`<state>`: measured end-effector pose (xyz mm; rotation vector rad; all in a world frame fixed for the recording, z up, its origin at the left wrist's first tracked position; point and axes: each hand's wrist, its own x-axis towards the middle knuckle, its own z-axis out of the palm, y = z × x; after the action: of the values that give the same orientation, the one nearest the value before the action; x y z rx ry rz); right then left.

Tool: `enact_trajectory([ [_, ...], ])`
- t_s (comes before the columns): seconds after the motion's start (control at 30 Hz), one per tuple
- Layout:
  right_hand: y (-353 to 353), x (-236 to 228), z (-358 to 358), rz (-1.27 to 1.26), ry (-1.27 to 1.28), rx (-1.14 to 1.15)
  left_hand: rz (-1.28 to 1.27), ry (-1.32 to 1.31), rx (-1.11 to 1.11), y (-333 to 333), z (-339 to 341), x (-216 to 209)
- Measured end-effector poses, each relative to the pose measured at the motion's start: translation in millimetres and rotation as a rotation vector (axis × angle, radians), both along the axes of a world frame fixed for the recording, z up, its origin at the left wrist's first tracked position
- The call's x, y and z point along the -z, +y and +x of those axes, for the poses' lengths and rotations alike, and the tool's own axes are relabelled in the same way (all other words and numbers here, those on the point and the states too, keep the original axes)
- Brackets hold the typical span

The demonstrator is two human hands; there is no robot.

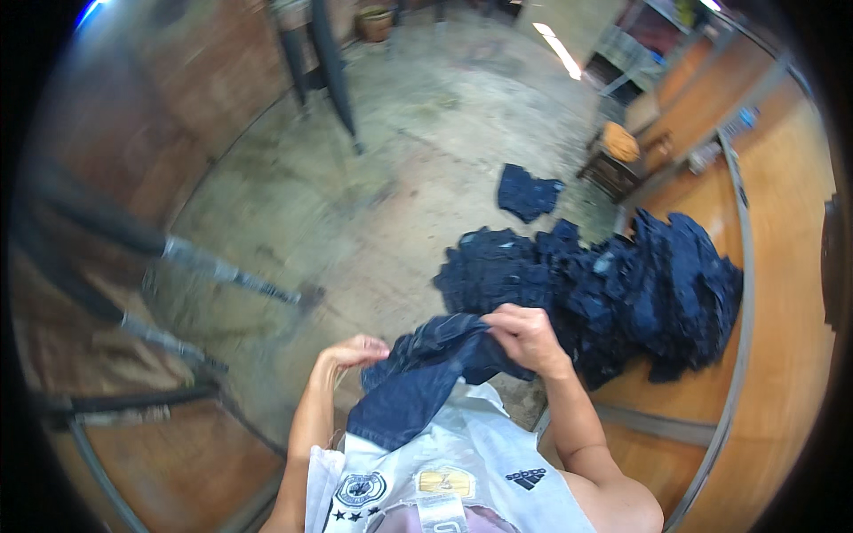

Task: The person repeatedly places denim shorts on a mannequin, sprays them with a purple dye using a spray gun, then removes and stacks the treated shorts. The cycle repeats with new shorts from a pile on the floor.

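A dark blue denim garment (418,382) hangs bunched across my lap, over my white shirt. At its upper right, my right hand (526,338) is closed on the bunched cloth. My left hand (357,350) pinches the garment's left edge, its fingertips partly hidden. The cloth is folded over itself, so its full shape does not show. Just beyond my right hand lies a large heap of dark blue garments (657,284), stacked in untidy layers.
Farther off, a single dark blue garment (529,193) lies on the concrete floor (373,204). A small dark stool (611,173) bears an orange-yellow bundle (619,142). Wooden panels with a metal frame (742,186) line the right. Wrapped metal legs (231,269) jut in from the left.
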<state>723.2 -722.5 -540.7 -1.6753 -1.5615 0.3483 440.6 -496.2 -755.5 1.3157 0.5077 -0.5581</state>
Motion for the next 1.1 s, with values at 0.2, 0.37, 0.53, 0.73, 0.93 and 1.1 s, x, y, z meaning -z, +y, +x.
enact_trajectory([
  [0.2, 61, 22, -69, -0.018, 0.051, -0.122, -0.043, 0.049, -0.348, 5, -77, 28],
  [0.37, 116, 43, -92, -0.117, 0.040, -0.040, -0.069, -0.225, -0.924, 23, -106, 13],
  [0.53, 198, 83, -107, -0.338, 0.014, 0.059, 0.563, -0.594, -0.921, 68, -131, -89],
  [0.73, 362, 120, -196, -0.973, 0.491, -0.729, 1.111, -0.539, -0.477, 83, -110, -137],
  [0.93, 470, 156, -291, -1.151, -0.088, -1.229, 1.262, -0.108, -0.177, 112, -131, -137],
  [1.1, 519, 175, -333, -0.817, -0.187, -1.341, 1.067, 0.001, -0.589, 139, -173, -143],
])
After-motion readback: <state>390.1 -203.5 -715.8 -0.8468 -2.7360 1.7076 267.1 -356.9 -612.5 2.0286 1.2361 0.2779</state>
